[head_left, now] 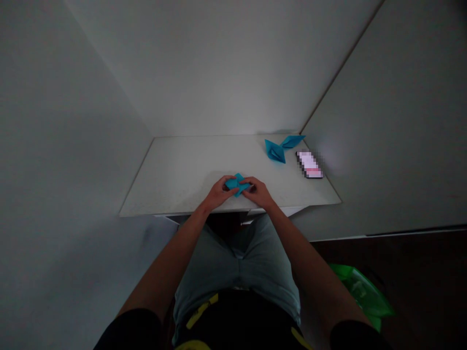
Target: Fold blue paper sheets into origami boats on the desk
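Between my two hands is a piece of folded blue paper (pixel 238 184), with pointed corners toward the wall and toward me. My left hand (pixel 220 190) grips its left side, fingers curled behind and thumb along the near edge. On the opposite side my right hand (pixel 258 191) pinches the paper, its fingers partly over the top. Both hands are close to the front edge of the white tabletop (pixel 175 180). Farther back on the right lie two folded blue paper boats, a nearer one (pixel 275 151) and a farther one (pixel 293 141), close together.
A phone (pixel 309 164) with a lit, blurred screen lies by the table's right edge. Walls stand behind the table and on both sides. On the dark floor at the lower right is a green plastic bag (pixel 359 289).
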Demonstrator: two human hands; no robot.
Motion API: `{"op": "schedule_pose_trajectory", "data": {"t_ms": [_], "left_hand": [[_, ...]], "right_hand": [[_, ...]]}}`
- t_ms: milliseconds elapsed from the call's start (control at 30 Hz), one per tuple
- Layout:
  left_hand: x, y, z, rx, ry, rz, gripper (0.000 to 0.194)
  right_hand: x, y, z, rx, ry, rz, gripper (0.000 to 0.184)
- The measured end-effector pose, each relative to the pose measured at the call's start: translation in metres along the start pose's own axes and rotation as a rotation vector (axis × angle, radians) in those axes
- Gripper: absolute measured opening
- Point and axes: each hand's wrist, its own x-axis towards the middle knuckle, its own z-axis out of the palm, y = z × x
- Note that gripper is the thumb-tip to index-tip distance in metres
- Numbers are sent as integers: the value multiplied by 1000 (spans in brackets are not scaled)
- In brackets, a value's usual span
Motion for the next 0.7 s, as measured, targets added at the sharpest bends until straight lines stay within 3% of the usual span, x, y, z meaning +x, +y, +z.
{"op": "schedule_pose_trajectory", "data": {"t_ms": [200,367,500,700], "left_hand": [[0,-6,6,-133,47,-22,72],[-2,2,6,28,119,-12,36],[-3,9,5,54,151,-28,37],[-2,11,6,-71,185,-20,39]], "right_hand": [[0,0,2,43,6,81,52],[5,9,7,87,25,147,57],[6,7,6,90,36,156,47],[6,2,4,98,122,188,50]]}}
